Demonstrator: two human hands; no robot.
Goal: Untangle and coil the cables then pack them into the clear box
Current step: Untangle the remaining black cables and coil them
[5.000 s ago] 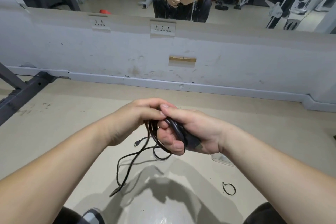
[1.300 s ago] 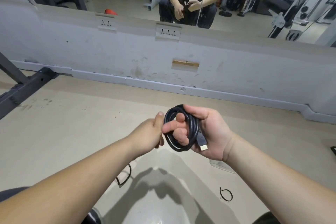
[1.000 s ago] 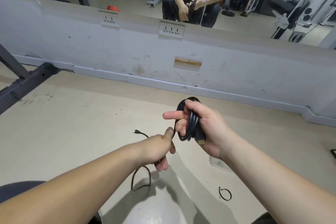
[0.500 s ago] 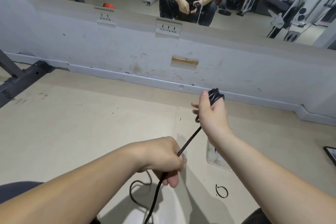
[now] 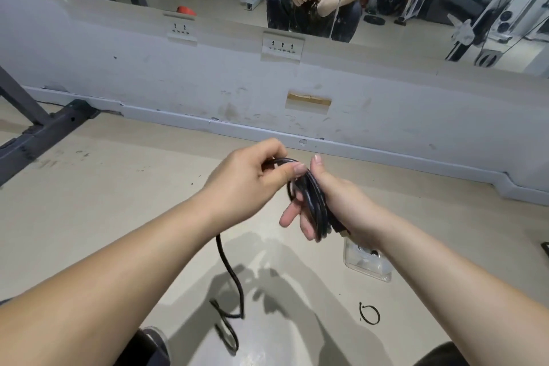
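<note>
A black cable point(image 5: 315, 207) is wound in several loops around the fingers of my right hand point(image 5: 332, 205), which is shut on the coil; a connector pokes out near the palm. My left hand point(image 5: 249, 184) pinches the same cable at the top of the coil, thumb and forefinger closed on it. The loose tail point(image 5: 230, 273) hangs below my left wrist and trails onto the floor. The clear box point(image 5: 367, 263) lies on the floor under my right forearm, partly hidden by it.
A small black cable tie point(image 5: 369, 312) lies on the floor at lower right. A dark metal frame point(image 5: 44, 128) stands at far left. A grey wall with sockets point(image 5: 282, 46) and a mirror runs across ahead. A dark object point(image 5: 545, 246) sits at the right edge.
My right hand came back down from its raised reach and my left hand rose to meet it at the coil. The taut stretch of cable between them is gone; another loop lies on the coil.
</note>
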